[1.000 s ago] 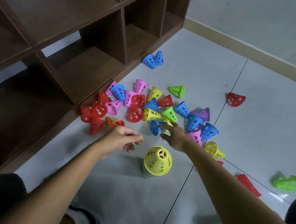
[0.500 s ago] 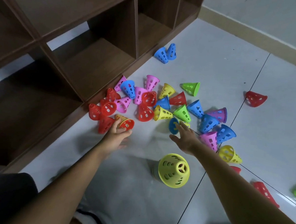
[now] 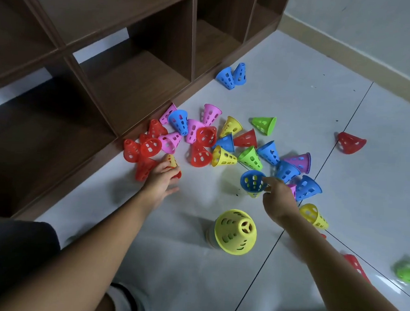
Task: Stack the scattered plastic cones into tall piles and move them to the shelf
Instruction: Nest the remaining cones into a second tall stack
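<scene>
Several perforated plastic cones in red, pink, blue, yellow and green lie scattered on the tiled floor beside the brown wooden shelf (image 3: 140, 87). A standing pile topped by a yellow cone (image 3: 236, 231) sits on the floor between my arms. My left hand (image 3: 161, 180) grips an orange and red nested cone (image 3: 173, 164) lying on the floor by the red cones. My right hand (image 3: 278, 199) pinches the rim of a blue cone (image 3: 252, 181) that has a yellow cone nested with it, lifted and tilted mouth toward me.
Two blue cones (image 3: 231, 75) lean by the shelf's far end. A lone red cone (image 3: 350, 143) lies at the right. A yellow cone (image 3: 315, 215), a red cone (image 3: 356, 265) and a green cone (image 3: 409, 274) lie beyond my right arm. The wall skirting (image 3: 351, 61) runs along the back.
My left hand reached left and closed on the orange and red cone. My right hand reached forward, took the blue cone by its rim and raised it.
</scene>
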{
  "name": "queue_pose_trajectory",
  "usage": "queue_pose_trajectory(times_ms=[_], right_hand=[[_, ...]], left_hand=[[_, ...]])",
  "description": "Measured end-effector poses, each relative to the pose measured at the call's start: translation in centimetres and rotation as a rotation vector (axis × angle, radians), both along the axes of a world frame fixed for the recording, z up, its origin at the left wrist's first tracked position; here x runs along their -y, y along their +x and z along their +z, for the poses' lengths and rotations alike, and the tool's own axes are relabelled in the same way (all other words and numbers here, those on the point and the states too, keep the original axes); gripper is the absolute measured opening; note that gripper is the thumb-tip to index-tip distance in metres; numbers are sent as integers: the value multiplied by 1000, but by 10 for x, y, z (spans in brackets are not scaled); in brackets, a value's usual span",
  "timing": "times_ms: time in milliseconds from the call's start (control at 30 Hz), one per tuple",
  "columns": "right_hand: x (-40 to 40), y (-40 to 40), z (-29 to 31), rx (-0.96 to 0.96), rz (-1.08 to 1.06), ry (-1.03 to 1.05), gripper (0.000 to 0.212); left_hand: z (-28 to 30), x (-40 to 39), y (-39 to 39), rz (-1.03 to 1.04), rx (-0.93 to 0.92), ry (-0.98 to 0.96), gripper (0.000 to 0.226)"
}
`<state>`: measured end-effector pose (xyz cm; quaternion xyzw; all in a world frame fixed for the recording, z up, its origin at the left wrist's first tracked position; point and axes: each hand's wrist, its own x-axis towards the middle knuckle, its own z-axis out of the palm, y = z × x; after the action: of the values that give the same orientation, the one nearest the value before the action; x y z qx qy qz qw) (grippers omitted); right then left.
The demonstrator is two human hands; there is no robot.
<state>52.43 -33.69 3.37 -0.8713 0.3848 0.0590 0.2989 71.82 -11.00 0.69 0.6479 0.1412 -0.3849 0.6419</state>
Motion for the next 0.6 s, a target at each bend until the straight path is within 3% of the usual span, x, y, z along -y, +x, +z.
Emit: queue_pose_trajectory(times_ms=[100, 233, 333, 500, 600], right_hand=[[2, -12, 5, 59, -54, -17, 55], [-1, -28, 16, 133, -31, -31, 29], [-6, -38, 28, 187, -9, -19, 15], [-14, -55, 48, 287, -7, -10, 10], [-19, -60, 62, 408, -64, 147, 11]], left_hand=[[3, 2, -7, 97, 82, 114, 24], [14, 2, -18, 120, 175, 142, 14], [25, 4, -23, 70, 216, 66, 12], [62, 15, -31, -44, 242, -127, 14], [88, 21, -34, -88, 250, -248, 25]])
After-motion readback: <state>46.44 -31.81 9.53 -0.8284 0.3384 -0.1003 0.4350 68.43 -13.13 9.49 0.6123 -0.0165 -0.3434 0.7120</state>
